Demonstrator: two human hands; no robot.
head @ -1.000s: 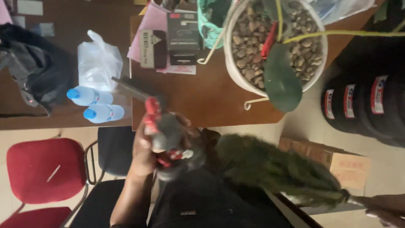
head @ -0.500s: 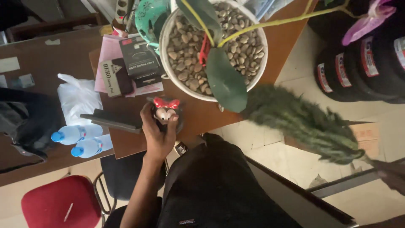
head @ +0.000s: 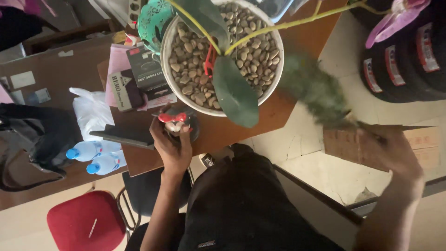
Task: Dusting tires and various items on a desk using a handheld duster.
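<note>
My left hand (head: 171, 148) is closed around a small dark round figure with a red bow (head: 173, 122), held at the edge of the brown table (head: 241, 132) just below the big white pot. My right hand (head: 389, 151) is out to the right over the floor, gripping the stem of a fuzzy green brush-like thing (head: 313, 90), which is blurred by motion. The white pot (head: 174, 83) is filled with pebbles and holds a plant with a large green leaf (head: 234, 93) and long yellow-green stems.
Dark boxes on pink paper (head: 139, 76), a white plastic bag (head: 90, 111), two bottles with blue caps (head: 95, 158) and a flat dark bar (head: 123, 135) lie on the table. A black bag (head: 32, 135) sits left. A red chair (head: 81, 223), a cardboard box (head: 418, 144) and black tyres (head: 409, 56) stand around.
My left hand carried the bow figure up from my lap to the table edge by the pot. The green brush swung from low beside me up toward the table's right corner.
</note>
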